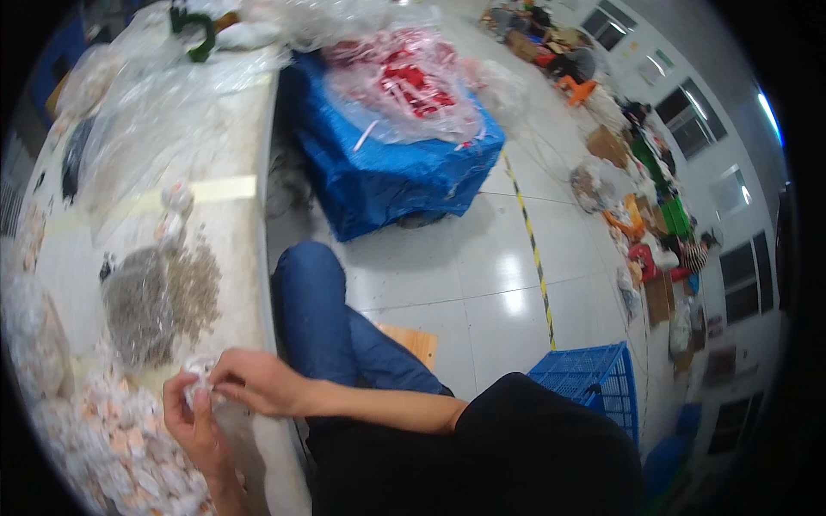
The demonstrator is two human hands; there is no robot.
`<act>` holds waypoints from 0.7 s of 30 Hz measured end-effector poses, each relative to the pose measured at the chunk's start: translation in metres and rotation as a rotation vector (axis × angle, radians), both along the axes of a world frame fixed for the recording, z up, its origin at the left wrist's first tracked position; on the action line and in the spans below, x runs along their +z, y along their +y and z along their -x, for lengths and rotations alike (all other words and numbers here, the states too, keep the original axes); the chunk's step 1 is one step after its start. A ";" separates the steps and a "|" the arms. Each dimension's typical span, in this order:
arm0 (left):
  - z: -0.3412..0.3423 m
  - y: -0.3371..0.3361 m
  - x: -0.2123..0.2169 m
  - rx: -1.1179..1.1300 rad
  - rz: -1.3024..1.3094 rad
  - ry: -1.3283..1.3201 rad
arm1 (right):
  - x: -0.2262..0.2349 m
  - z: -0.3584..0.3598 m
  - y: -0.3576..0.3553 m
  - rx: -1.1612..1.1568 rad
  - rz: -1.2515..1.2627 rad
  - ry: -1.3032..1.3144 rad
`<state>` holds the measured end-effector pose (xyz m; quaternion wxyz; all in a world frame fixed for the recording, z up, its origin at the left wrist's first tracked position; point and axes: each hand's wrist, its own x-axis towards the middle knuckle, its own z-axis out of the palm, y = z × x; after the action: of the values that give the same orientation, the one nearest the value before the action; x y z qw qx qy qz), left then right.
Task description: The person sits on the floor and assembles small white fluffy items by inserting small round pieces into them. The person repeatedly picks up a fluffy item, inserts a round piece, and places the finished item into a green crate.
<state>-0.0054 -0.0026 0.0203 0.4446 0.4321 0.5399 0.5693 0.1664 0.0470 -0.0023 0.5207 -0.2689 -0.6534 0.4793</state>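
Both my hands meet over the near edge of a pale worktable (228, 258). My left hand (191, 421) and my right hand (254, 383) pinch one small clear plastic packet (200, 378) between their fingertips. Just below and to the left lies a heap of several similar small packets with orange and white contents (112, 447). Above my hands rests a pile of tiny grey-brown metal parts (163, 297), partly inside a clear bag.
Crumpled clear plastic bags (155, 112) cover the table's far end. A blue-wrapped bin (387, 163) holding bagged red and white pieces stands on the tiled floor. A blue plastic crate (594, 378) sits by my right side. People and boxes crowd the far right wall.
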 end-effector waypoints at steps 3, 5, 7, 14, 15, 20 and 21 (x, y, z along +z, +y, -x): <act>0.002 0.006 0.001 -0.055 -0.019 0.160 | -0.005 0.001 0.000 -0.037 -0.029 -0.015; -0.006 0.008 0.007 -0.035 0.005 0.146 | -0.002 -0.001 -0.001 -0.071 -0.055 -0.020; -0.005 0.009 0.006 -0.018 0.001 0.161 | 0.000 0.000 0.000 -0.084 -0.071 -0.015; -0.008 0.010 0.001 -0.046 -0.089 0.148 | -0.007 0.004 0.002 -0.097 -0.112 -0.029; -0.007 0.009 -0.001 -0.047 -0.092 0.121 | -0.007 0.004 0.001 -0.095 -0.118 -0.033; -0.001 0.006 -0.010 -0.025 -0.087 0.023 | -0.006 0.005 -0.001 -0.083 -0.063 0.021; 0.000 0.006 -0.013 -0.015 -0.085 0.038 | -0.008 0.006 -0.001 -0.071 -0.042 0.027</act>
<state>-0.0053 0.0030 0.0076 0.4200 0.4654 0.5201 0.5801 0.1607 0.0464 -0.0103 0.5515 -0.2746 -0.6463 0.4502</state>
